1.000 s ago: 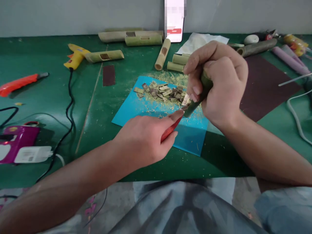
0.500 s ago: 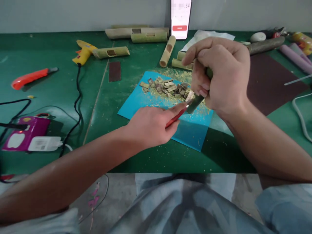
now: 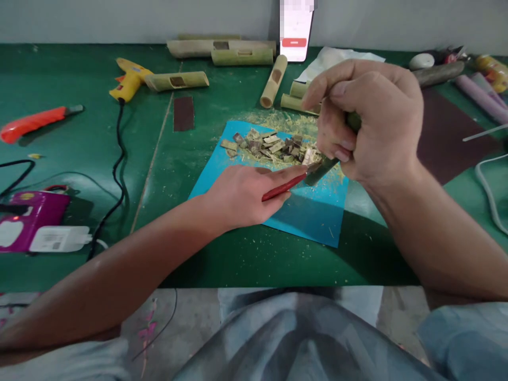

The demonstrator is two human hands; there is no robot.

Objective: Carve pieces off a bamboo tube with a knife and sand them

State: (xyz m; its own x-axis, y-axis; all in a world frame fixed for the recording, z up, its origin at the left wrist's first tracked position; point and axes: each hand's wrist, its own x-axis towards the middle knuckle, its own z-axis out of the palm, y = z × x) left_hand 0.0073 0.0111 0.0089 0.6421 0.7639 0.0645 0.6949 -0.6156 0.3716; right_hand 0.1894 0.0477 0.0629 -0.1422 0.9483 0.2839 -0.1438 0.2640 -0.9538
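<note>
My left hand [image 3: 246, 193] is closed around a red-handled knife [image 3: 283, 188], its forefinger stretched along the tool toward the tip. In my right hand [image 3: 381, 116] is a dark green bamboo piece [image 3: 320, 172], slanting down to the left; the fist hides most of it. The knife's tip meets the bamboo's lower end, though the exact contact is too small to make out. Both hands are above a blue sheet [image 3: 313, 227], where bamboo chips [image 3: 273, 144] and fine shavings lie in a heap.
Cut bamboo tubes [image 3: 242, 56] and a lit phone [image 3: 294, 32] are at the back. To the left are a yellow glue gun [image 3: 129, 82], an orange utility knife [image 3: 35, 121], a dark sandpaper strip [image 3: 183, 114] and a purple power box [image 3: 43, 211]. A large brown sheet [image 3: 444, 132] lies right.
My right hand and the bamboo have shifted slightly right in the picture. More of the red handle shows in my left hand. The view itself has turned a little, moving the left-side things leftward.
</note>
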